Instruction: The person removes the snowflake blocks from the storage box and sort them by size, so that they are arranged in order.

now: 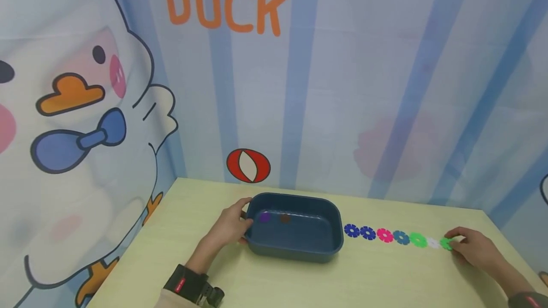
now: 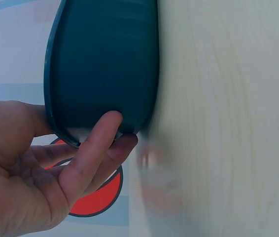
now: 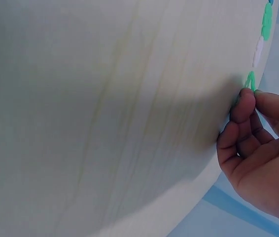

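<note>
My left hand (image 1: 231, 224) grips the left end of a dark blue rectangular tub (image 1: 295, 254), thumb at the rim and fingers around its outer wall. Inside the tub lie a purple disc (image 1: 265, 217) and a brown disc (image 1: 285, 218). At the right, my right hand (image 1: 475, 250) pinches a green notched plastic disc (image 1: 446, 243) between thumb and finger, at the right end of a row. That row runs from the tub: two dark blue discs (image 1: 352, 230), a pink disc (image 1: 385, 235), a teal disc (image 1: 401, 237), another green disc (image 1: 418, 239) and a white disc (image 1: 434, 242).
A pale yellow wood-grain table (image 1: 385, 279) carries everything. Behind it hangs a striped blue cloth (image 1: 334, 108) printed with the word DUCK, and a large printed duck covers the left side. Dark straps (image 1: 186, 283) circle the wrists.
</note>
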### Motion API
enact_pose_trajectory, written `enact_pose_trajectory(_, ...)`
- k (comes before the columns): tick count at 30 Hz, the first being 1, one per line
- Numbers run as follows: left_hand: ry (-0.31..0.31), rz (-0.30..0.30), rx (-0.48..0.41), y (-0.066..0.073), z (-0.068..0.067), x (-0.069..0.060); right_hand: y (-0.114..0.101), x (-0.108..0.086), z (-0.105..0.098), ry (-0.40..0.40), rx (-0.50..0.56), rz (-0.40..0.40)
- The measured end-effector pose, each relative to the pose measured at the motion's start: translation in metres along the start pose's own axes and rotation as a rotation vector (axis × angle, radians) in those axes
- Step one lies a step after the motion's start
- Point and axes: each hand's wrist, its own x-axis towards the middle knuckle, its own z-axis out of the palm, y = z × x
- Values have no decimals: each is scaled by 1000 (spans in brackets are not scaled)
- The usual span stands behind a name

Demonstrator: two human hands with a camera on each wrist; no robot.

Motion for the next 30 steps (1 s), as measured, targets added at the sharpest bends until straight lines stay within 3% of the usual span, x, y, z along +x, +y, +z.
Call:
enact_pose_trajectory(9, -1, -9, 8, 1, 1, 1, 4, 2, -1, -16, -27, -11)
enact_pose_trajectory(15, -2, -8, 16, 1, 1, 2, -7, -1, -1, 68, -43, -38)
enact_pose_trajectory(21, -1, 4, 20, 0, -1, 2, -51, -4, 9, 159, 65, -126)
enact_pose_trajectory(30, -1, -3, 12, 2, 0, 2, -123, 6, 22, 120, 158, -234)
